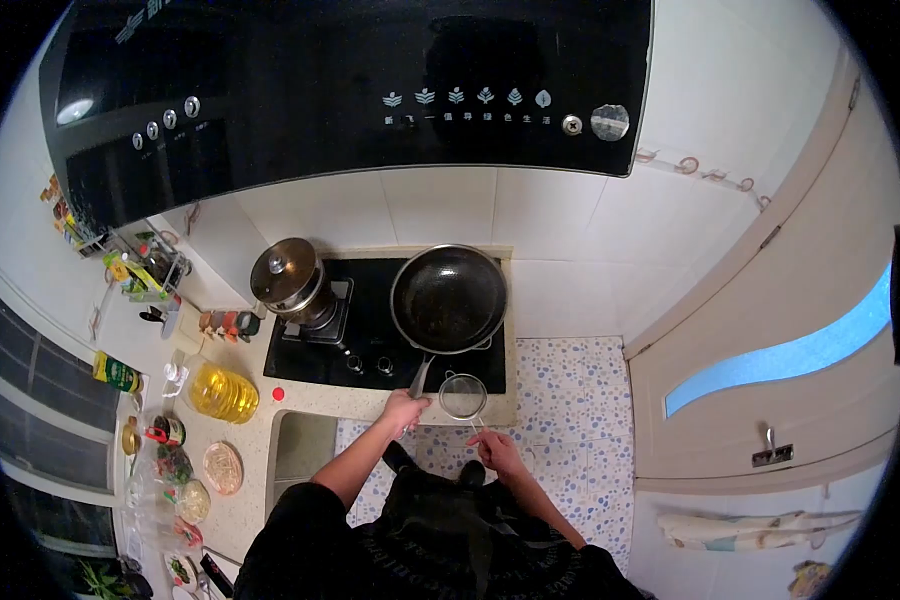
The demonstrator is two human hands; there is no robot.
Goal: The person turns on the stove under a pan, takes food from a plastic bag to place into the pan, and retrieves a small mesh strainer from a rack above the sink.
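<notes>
My left hand [404, 412] is closed round the handle of a dark wok [448, 300], which sits on the right side of the black gas stove [370, 350]. The wok's inside looks dark and shiny, with no food visible in it. My right hand [499, 452] grips the thin handle of a round mesh strainer [463, 397]. The strainer's bowl is over the counter's front edge, just in front of the wok and right of its handle.
A lidded pot [288, 275] stands on the left burner. Left on the counter [245, 400] are a jug of yellow oil [223, 392], a plate of food [223, 468], jars and bags. The range hood [350, 90] hangs above; a sink [305, 447] lies front left.
</notes>
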